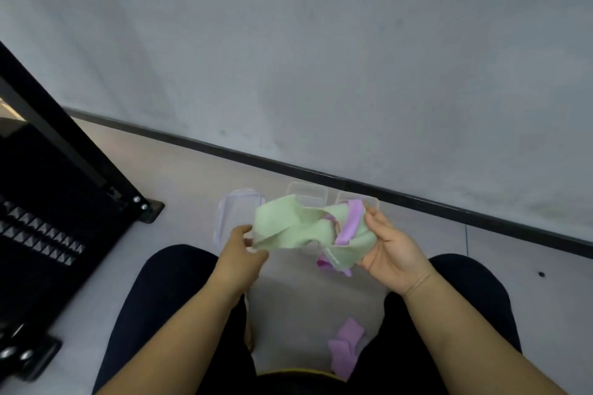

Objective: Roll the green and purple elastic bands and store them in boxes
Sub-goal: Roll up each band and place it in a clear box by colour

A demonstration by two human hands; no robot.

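Note:
A wide pale green elastic band hangs crumpled between both hands above the floor. My left hand pinches its left end. My right hand grips its right end together with a purple band that is tangled in it; purple loops dangle below. Another purple band lies loose on the floor between my knees. Two clear plastic boxes stand behind the bands, partly hidden.
A clear lid with purple clips lies on the floor left of the boxes. A black metal rack with a bolted foot stands at the left. The grey wall and dark baseboard run close behind the boxes.

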